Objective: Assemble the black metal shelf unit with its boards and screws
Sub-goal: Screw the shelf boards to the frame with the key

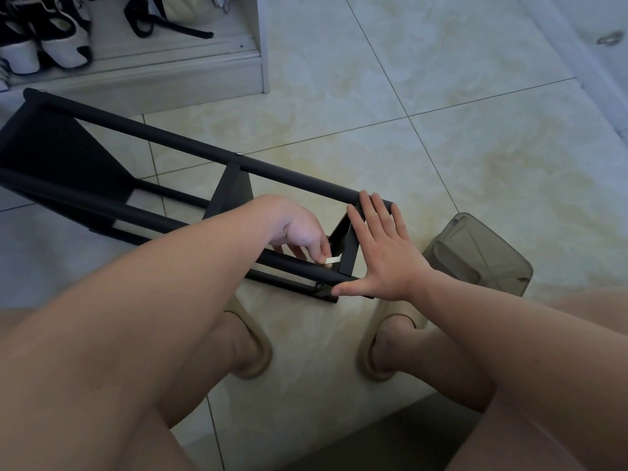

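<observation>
The black metal shelf unit (190, 147) lies on its side on the tiled floor, its long tubes running from upper left to the near middle. Three black boards sit between the tubes: one far left (57, 164), one in the middle (234, 192), one at the near end (348, 246). My left hand (299, 236) pinches a small pale tool (333, 260), apparently a hex key, against the near tube beside the end board. My right hand (384, 253) lies flat with spread fingers on the frame's near end, fingertips on the upper tube, thumb by a screw (318, 285).
A translucent grey plastic container (482, 253) stands on the floor right of the frame's end. A white shoe cabinet (170, 66) with shoes (57, 42) stands at the upper left. My legs and two beige slippers (251, 345) fill the foreground.
</observation>
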`<action>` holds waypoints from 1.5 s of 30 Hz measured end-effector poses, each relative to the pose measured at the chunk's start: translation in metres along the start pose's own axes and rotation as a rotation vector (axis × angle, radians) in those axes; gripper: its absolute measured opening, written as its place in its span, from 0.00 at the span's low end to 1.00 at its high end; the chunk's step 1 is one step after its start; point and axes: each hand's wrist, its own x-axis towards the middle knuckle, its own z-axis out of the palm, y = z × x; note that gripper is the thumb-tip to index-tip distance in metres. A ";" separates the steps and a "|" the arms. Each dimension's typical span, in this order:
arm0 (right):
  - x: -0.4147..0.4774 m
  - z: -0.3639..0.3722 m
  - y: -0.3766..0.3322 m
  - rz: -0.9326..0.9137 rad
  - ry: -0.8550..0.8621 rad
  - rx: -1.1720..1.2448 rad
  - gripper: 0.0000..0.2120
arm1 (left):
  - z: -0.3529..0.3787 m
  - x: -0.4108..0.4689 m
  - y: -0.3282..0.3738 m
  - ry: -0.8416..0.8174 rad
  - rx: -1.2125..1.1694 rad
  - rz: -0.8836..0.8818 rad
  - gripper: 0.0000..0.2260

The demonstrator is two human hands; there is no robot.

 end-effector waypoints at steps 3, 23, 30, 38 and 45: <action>0.000 0.000 0.000 -0.003 0.003 0.000 0.68 | 0.000 0.001 0.000 0.038 0.013 0.003 0.05; 0.001 0.003 0.001 -0.010 0.022 0.023 0.68 | 0.004 0.008 0.007 0.218 -0.402 0.127 0.03; 0.000 0.001 0.000 -0.007 0.017 0.014 0.68 | 0.011 0.013 0.010 0.218 -0.631 0.109 0.04; 0.000 -0.001 0.000 -0.007 0.014 0.019 0.68 | 0.015 0.012 0.013 0.332 -0.653 0.139 0.02; 0.000 -0.001 0.000 -0.004 0.008 0.008 0.68 | 0.011 0.006 0.009 0.221 -0.567 0.111 0.01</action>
